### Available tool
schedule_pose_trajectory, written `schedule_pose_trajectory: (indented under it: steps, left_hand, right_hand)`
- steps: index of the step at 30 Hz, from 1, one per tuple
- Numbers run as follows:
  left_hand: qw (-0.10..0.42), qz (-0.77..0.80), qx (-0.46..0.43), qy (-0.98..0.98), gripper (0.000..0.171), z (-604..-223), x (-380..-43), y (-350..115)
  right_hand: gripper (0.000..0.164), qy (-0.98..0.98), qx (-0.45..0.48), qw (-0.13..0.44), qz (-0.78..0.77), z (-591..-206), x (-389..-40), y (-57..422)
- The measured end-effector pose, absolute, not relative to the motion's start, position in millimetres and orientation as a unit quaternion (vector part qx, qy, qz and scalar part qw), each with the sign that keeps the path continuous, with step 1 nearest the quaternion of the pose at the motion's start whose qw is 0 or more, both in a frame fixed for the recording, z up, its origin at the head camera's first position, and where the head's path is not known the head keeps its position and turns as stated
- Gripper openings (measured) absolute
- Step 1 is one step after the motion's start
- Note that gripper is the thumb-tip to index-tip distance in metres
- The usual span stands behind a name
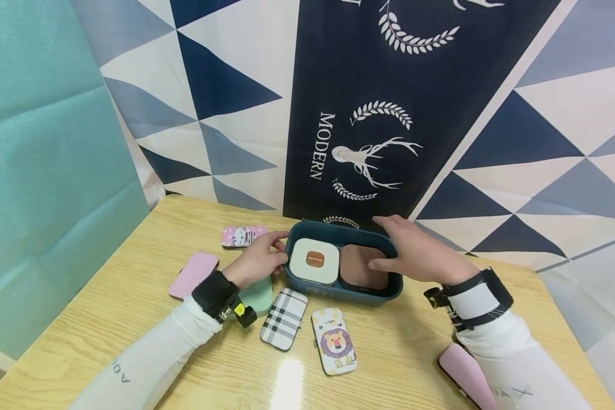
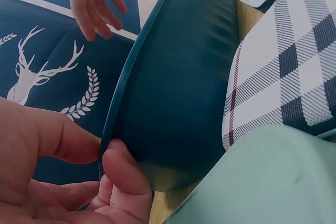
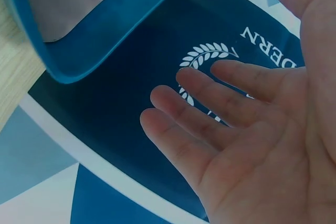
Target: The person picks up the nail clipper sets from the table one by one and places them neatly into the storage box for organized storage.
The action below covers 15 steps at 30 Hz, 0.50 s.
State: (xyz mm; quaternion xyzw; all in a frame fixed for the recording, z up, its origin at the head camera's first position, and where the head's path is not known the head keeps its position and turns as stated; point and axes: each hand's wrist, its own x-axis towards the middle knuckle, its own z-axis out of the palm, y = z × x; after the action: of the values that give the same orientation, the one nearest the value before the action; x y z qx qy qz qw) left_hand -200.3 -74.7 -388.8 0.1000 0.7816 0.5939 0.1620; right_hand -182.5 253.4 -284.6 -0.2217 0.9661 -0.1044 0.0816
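In the head view, a dark blue oval bin [image 1: 318,291] stands against the patterned cloth. Inside it sit a white square box [image 1: 299,267] with a brown label and a brown square box [image 1: 356,263]. My left hand [image 1: 257,259] is at the bin's left end; close up in the left wrist view, its curled thumb and fingers pinch the bin's rim [image 2: 137,51]. Spread over the bin's right end, my right hand [image 1: 422,250] holds nothing; its palm and fingers [image 3: 178,135] face the right wrist camera, beside the bin's corner.
Around the bin lie a plaid case [image 1: 284,319], a lion-print case [image 1: 334,341], a mint green case [image 1: 258,296], a pink cartoon case [image 1: 241,236] and a plain pink case [image 1: 195,273]. Another pink case [image 1: 466,376] is partly under my right forearm. Cloth [image 1: 353,85] hangs behind.
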Motion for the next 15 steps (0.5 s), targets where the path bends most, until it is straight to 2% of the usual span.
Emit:
schedule_pose_trajectory:
  steps: [15]
  left_hand:
    - [0.164, 0.593, 0.1, 0.782, 0.063, -388, -201, -75]
  right_hand:
    - [0.09, 0.97, -0.215, 0.047, -0.105, -285, -170, 275]
